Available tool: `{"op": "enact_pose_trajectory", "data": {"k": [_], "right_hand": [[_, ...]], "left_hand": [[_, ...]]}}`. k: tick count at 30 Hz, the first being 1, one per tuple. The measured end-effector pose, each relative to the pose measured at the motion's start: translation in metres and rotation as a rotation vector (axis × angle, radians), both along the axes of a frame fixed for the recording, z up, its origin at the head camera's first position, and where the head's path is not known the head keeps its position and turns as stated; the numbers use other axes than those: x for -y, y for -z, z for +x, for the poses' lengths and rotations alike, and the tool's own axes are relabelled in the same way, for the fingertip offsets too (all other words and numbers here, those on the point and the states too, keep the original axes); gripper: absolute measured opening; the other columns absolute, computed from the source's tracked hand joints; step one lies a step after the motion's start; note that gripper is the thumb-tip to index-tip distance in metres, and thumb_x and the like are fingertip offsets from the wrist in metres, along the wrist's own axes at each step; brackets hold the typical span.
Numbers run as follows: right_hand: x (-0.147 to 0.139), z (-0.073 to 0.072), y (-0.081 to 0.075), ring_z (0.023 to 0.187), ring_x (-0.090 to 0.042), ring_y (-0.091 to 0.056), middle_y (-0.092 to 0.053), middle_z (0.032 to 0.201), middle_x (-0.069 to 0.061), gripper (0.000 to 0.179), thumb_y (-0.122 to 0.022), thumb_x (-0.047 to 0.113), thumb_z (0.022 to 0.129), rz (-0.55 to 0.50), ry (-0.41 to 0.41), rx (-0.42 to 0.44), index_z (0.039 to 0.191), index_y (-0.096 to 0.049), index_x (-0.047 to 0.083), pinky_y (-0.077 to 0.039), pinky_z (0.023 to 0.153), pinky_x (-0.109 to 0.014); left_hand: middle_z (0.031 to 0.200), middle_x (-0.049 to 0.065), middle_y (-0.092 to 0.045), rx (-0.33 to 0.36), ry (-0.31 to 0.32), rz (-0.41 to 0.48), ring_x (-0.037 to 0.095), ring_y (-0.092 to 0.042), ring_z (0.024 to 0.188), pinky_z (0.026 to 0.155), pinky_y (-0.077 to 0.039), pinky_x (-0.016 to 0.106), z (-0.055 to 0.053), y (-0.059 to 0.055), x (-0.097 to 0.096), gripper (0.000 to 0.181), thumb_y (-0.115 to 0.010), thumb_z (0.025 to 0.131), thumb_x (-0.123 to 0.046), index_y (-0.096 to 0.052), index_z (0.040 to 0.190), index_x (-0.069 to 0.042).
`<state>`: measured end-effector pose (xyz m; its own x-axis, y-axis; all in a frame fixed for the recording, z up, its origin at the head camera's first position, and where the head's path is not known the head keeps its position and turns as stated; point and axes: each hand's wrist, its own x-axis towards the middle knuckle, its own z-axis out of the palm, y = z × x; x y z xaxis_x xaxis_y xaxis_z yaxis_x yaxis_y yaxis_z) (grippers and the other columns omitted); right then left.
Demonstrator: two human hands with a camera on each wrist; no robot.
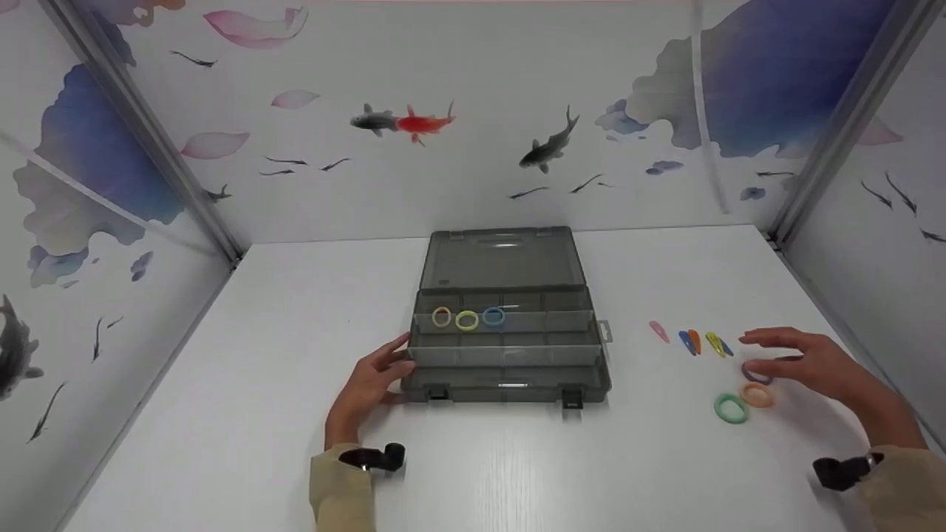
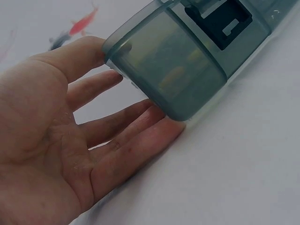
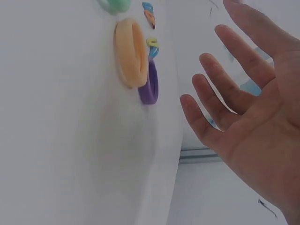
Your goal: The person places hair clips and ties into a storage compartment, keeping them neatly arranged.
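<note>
- Left hand [image 1: 369, 386]: fingers apart, touching the left side of the box [image 1: 547, 375].
- Right hand [image 1: 824, 363]: fingers apart above the counter [image 1: 665, 473], near the purple ring [image 3: 150, 96].

The tabletop [image 1: 480, 473] leaves room to pass before the box [image 1: 510, 394] and between box and clips [image 1: 695, 341]. The left hand [image 1: 371, 380] blocks the box's left side; dividers [image 1: 480, 356] cross the box; the back wall [image 1: 473, 185] closes the far end.

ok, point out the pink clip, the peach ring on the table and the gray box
Pink clip [image 1: 659, 332]: head view, middle of the clip.
Peach ring [image 3: 125, 56]: right wrist view, broad outer side of the band.
Gray box [image 1: 502, 262]: head view, middle of the open lid.
</note>
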<state>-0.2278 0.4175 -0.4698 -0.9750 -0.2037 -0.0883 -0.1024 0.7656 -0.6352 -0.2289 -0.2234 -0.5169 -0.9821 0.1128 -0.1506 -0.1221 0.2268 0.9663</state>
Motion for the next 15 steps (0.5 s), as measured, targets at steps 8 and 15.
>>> {"op": "enact_pose_trajectory", "data": {"k": [8,15], "right_hand": [[-0.021,-0.005,0.019,0.13,-0.055,-0.039,-0.038,0.149,-0.038,0.067,-0.068,0.042,0.095,0.029,0.036,0.134,0.143,-0.05,-0.001,-0.043,0.094,-0.067],[-0.032,-0.008,0.031,0.13,-0.054,-0.037,-0.035,0.15,-0.038,0.07,-0.072,0.037,0.092,0.002,0.038,0.15,0.144,-0.048,-0.003,-0.044,0.097,-0.061]], "left_hand": [[0.152,0.019,-0.047,0.002,-0.013,0.0,0.038,-0.051,0.136,0.081,-0.06,0.045,0.001,0.0,-0.001,0.061,-0.069,0.096,-0.028,-0.045,0.152,-0.026],[0.151,0.017,-0.049,0.004,-0.016,-0.005,0.036,-0.052,0.134,0.081,-0.06,0.045,0.002,-0.002,0.0,0.06,-0.068,0.096,-0.027,-0.045,0.152,-0.026]]}}
